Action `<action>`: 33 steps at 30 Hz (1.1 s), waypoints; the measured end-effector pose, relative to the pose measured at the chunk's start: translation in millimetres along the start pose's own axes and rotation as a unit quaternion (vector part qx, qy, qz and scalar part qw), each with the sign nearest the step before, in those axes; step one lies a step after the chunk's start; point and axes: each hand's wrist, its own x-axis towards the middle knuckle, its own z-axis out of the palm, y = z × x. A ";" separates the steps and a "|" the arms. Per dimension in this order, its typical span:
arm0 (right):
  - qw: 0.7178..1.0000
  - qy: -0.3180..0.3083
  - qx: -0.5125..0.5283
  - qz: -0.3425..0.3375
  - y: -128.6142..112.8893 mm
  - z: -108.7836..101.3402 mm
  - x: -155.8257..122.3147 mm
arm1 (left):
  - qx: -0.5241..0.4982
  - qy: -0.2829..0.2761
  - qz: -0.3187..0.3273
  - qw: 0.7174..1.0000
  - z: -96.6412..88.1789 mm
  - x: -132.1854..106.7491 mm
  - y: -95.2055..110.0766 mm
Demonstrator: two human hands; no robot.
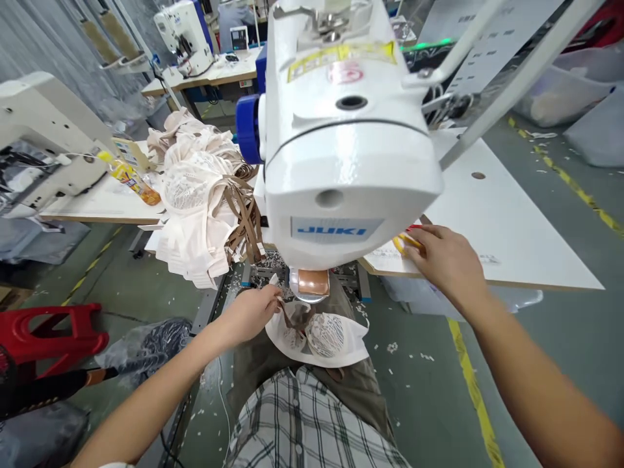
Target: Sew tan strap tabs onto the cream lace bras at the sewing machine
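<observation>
We are sitting at a white JUKI sewing machine (341, 162), and its head is filling the middle of the view. Our left hand (251, 312) is reaching under the machine head, and its fingers are closing together in a pinch on the edge of a white lace garment (324, 338). This garment is lying on our lap, just below the copper-coloured part at the bottom of the machine, and a brown strap is running across it.

Our right hand (441, 260) is resting at the front edge of the white table (492, 221), to the right of the machine. Its fingers are bending over a small yellow and red object (407, 242), and they are touching it. We cannot tell whether they are really gripping it, because the hand is covering most of it.

To the left of the machine, a pile of pale lace garments (195, 195) with brown straps is hanging over the table edge. Beside this pile, a bottle (131, 179) with a yellow label is lying on its side. A second sewing machine (43, 130) is standing at the far left. A red plastic stool (49, 331) is standing on the green floor below it. Small white fabric scraps are lying on the floor around us. Our checked shirt (302, 422) is showing at the bottom.
</observation>
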 end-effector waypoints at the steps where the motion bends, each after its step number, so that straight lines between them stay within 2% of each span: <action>1: 0.999 0.025 0.022 -0.009 -7.0 0.9 -3.4 | 0.025 0.015 -0.001 1.000 -0.5 0.2 -1.2; 3: 0.993 0.032 0.114 -0.007 -29.4 3.1 -25.6 | 0.058 0.066 0.007 0.996 3.9 -0.3 -1.9; 4: 0.984 -0.007 0.180 -0.004 -43.6 4.0 -42.2 | 0.079 0.090 0.030 0.992 8.5 -0.8 -0.6; 5: 0.966 -0.077 0.246 -0.024 -59.0 4.9 -60.4 | 0.102 0.105 0.066 0.987 14.0 -1.4 2.4; 7: 0.912 -0.221 0.328 -0.110 -89.5 6.4 -95.1 | 0.136 0.106 0.149 0.974 26.1 -2.4 13.5; 9: 0.876 -0.282 0.366 -0.141 -115.0 9.1 -120.3 | 0.135 0.086 0.197 0.967 36.2 -2.7 30.4; 11: 0.860 -0.276 0.414 -0.114 -131.6 13.4 -133.3 | 0.104 0.095 0.205 0.969 42.6 -1.6 49.0; 13: 0.833 -0.238 0.497 -0.054 -139.7 17.7 -136.9 | 0.044 0.124 0.198 0.971 46.4 1.0 65.5; 16: 0.763 -0.153 0.626 0.058 -144.7 18.0 -131.2 | -0.103 0.143 0.130 0.976 50.9 6.2 82.4; 17: 0.750 -0.125 0.642 0.094 -146.4 15.6 -126.9 | -0.156 0.139 0.095 0.973 52.2 7.9 85.7; 18: 0.749 -0.103 0.643 0.122 -148.5 12.1 -121.4 | -0.204 0.135 0.062 0.968 53.4 9.3 87.9; 20: 0.766 -0.084 0.621 0.146 -153.2 3.7 -107.4 | -0.266 0.139 0.007 0.954 54.3 11.2 88.8; 22: 0.790 -0.078 0.592 0.139 -156.5 -3.1 -90.5 | -0.258 0.164 -0.026 0.952 52.4 11.8 85.3; 25: 0.834 -0.061 0.535 0.118 -155.6 -5.4 -64.7 | -0.143 0.207 -0.042 0.967 45.9 11.7 74.4; 28: 0.877 -0.062 0.468 0.089 -150.0 -1.5 -43.1 | 0.023 0.240 0.007 0.970 41.0 13.5 63.4; 31: 0.886 -0.076 0.454 0.049 -145.1 2.2 -26.7 | 0.137 0.286 0.062 0.946 39.8 18.0 58.4; 33: 0.885 -0.083 0.458 0.023 -143.0 4.2 -17.9 | 0.173 0.311 0.069 0.932 38.7 21.1 58.5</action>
